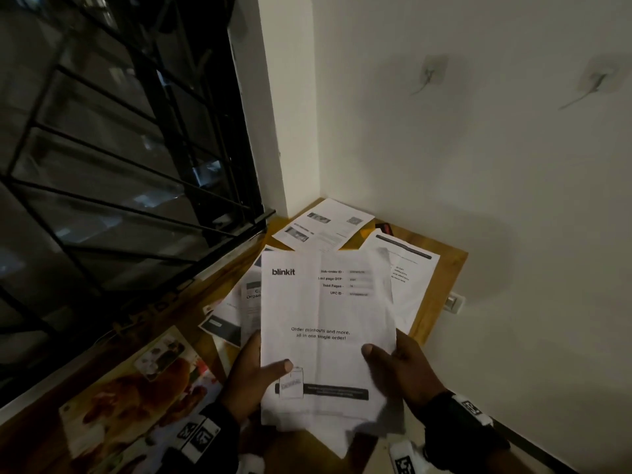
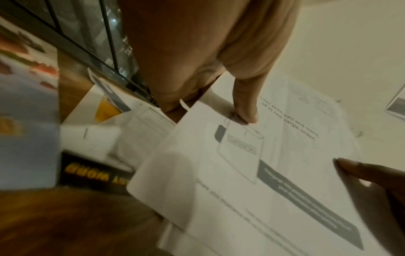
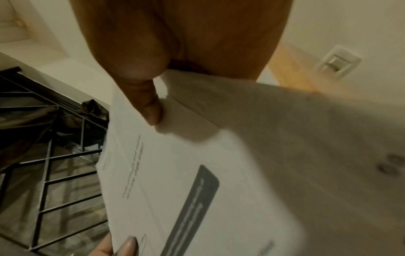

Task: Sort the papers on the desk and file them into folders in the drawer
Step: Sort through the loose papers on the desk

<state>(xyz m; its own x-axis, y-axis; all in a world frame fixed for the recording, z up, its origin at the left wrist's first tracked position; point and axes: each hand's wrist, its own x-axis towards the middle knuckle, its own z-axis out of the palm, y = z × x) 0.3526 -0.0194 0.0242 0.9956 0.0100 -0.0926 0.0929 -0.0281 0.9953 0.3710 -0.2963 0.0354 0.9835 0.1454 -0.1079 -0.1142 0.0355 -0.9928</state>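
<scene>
I hold a stack of white papers (image 1: 325,323) up over the wooden desk (image 1: 441,285); its top sheet reads "blinkit". My left hand (image 1: 253,374) grips the stack's lower left edge, thumb on the front and fingers behind. My right hand (image 1: 396,364) grips the lower right edge the same way. In the left wrist view the left thumb presses the top sheet (image 2: 274,164); in the right wrist view the right thumb pinches the stack (image 3: 175,173). More loose papers (image 1: 325,224) lie scattered on the desk beyond. No drawer or folders are in view.
A barred dark window (image 1: 119,148) runs along the left. White walls (image 1: 478,148) close the corner behind and right of the desk. A colourful printed flyer (image 1: 136,398) lies at the near left, and a dark book (image 2: 96,171) sits under the papers.
</scene>
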